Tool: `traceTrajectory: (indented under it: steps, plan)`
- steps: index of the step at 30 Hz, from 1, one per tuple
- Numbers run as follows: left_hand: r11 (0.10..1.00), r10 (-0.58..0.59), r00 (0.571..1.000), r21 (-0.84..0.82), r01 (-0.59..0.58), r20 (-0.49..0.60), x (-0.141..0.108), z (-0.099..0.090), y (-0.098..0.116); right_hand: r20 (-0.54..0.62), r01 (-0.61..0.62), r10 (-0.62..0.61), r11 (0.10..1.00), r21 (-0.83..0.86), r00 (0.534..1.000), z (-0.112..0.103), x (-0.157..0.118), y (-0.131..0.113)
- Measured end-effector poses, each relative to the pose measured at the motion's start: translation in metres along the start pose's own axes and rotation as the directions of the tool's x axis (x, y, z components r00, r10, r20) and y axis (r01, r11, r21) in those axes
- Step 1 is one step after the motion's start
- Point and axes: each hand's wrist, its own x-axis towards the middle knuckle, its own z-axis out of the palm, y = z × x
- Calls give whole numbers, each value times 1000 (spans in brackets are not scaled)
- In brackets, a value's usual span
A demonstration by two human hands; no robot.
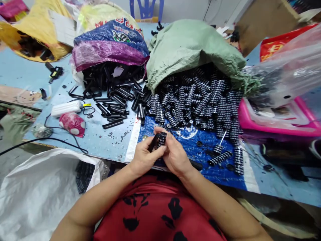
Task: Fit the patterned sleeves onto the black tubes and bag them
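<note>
My left hand (pixel 142 156) and my right hand (pixel 177 156) meet at the table's front edge, both closed around a short black cylinder with rows of pale squares (pixel 161 140). A plain dark piece (pixel 152 143) shows beside it at my left fingers; whether the two are joined I cannot tell. Just beyond my hands, a heap of similar black cylinders (pixel 190 97) spills from a pale green woven sack (pixel 193 43). Small black rings (pixel 169 126) lie on the blue sheet (pixel 215 174). To the left are many plain black slotted bars (pixel 114 124).
A screwdriver (pixel 222 138) stands point up among cylinders at right. Beyond it are a pink basin (pixel 281 129) and clear plastic. On the left lie a white power bank (pixel 66 108), a cable and a red dotted pouch (pixel 72 124). A white sack (pixel 37 187) hangs below the edge.
</note>
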Motion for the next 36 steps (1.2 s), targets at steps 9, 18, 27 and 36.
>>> traceTrajectory:
  steps: [9,18,27,36]
  plan:
    - [987,-116,992,-107,119,41,-8,-18,5,496,737,-581,304,-604,645,-35,-13,0]
    - [947,-115,993,-305,100,-31,-12,-4,8,537,727,-655,29,-685,532,-28,-21,-3]
    - [838,-325,912,-370,400,250,-1,-20,6,540,647,-566,-14,-762,623,-26,-21,2]
    - [865,164,986,477,-159,30,15,-72,-16,420,416,-374,-97,-904,827,-63,-38,11]
